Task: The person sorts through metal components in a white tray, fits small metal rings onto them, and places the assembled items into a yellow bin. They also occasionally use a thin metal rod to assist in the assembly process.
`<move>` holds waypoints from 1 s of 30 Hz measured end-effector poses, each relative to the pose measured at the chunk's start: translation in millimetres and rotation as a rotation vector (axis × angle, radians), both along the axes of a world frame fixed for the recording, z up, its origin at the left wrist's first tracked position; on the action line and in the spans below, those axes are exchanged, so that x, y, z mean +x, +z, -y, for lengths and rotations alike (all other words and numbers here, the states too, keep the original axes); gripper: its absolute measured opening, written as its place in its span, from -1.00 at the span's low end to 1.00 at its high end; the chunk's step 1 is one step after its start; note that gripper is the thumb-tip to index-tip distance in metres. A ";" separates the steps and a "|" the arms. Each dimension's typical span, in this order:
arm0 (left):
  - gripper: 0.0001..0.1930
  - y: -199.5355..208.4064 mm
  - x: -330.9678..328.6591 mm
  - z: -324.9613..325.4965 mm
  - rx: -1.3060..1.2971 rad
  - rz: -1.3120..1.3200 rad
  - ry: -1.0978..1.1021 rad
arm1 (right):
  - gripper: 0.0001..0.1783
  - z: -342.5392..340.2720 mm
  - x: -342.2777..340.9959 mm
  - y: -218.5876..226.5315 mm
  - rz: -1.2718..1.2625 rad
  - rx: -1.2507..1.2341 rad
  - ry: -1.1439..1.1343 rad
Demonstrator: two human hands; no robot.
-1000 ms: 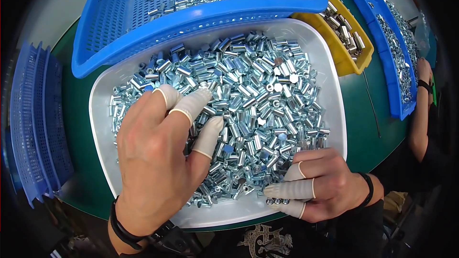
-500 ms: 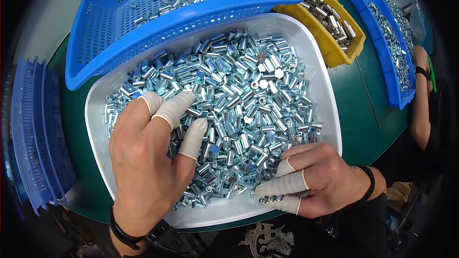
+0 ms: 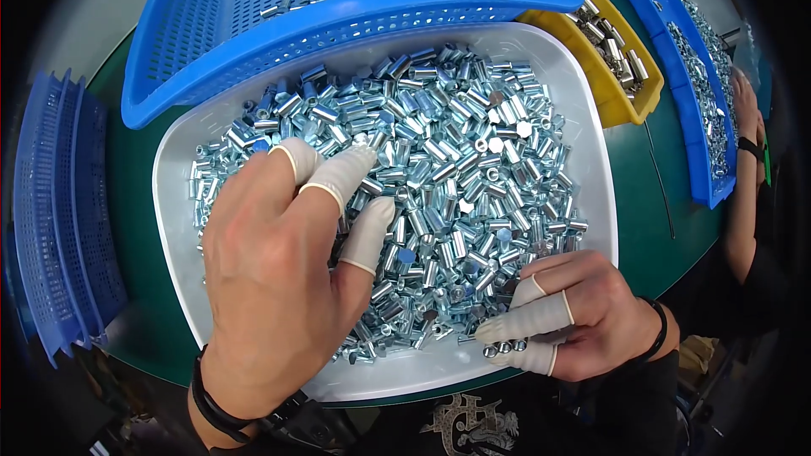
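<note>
A heap of shiny silvery metal standoffs, short hollow cylinders with hexagonal heads, fills a white tray. Over the left part of the heap reaches my left hand, palm down, with thumb and index finger apart and their tips at the standoffs. I see nothing held between them. At the tray's front right, my right hand pinches a row of 3 standoffs between thumb and fingers, their round ends facing me. Pale finger cots cover the thumb and some fingers of both hands.
A blue perforated basket with more standoffs rests behind the tray. A yellow bin of metal sleeves and a long blue bin stand right, near another person's arm. Stacked blue baskets are left; a thin rod lies right.
The whole scene has shifted rightward in the picture. Relative to the tray, both hands have hardly moved, and my right hand still grips the row of standoffs.
</note>
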State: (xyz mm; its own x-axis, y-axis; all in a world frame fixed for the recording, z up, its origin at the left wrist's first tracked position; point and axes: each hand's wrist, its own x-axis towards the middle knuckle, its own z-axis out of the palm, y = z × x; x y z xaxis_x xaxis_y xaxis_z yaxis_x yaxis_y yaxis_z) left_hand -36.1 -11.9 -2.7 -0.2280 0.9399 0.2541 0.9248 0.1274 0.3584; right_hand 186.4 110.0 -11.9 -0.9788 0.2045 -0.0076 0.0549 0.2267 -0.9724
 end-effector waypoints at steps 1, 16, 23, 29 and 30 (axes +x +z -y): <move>-0.66 -0.1 -0.2 0.1 0.000 0.002 0.000 | -0.74 -0.1 -0.3 0.3 0.002 0.000 0.000; -0.66 1.8 3.2 -2.0 -0.011 0.036 0.029 | -0.76 0.5 2.0 -3.6 -0.003 -0.026 -0.035; -0.70 1.1 2.3 0.6 0.037 0.069 0.036 | -0.72 -2.3 0.1 6.5 0.066 -0.007 0.016; -0.69 -11.2 -0.5 -1.2 0.149 0.047 -0.005 | -0.72 -6.5 -0.9 19.1 0.205 -0.041 -0.002; -0.70 -11.6 0.0 -0.4 0.157 0.037 -0.008 | -0.72 -9.4 -2.6 26.1 0.199 -0.033 -0.063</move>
State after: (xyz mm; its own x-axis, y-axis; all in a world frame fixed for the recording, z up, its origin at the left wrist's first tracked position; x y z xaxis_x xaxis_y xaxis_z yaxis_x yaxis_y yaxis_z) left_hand -36.1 -11.5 -14.3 -0.2326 0.8909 0.3901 0.9115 0.0598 0.4069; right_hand 183.8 119.4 14.2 -0.9428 0.2617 -0.2066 0.2592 0.1852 -0.9479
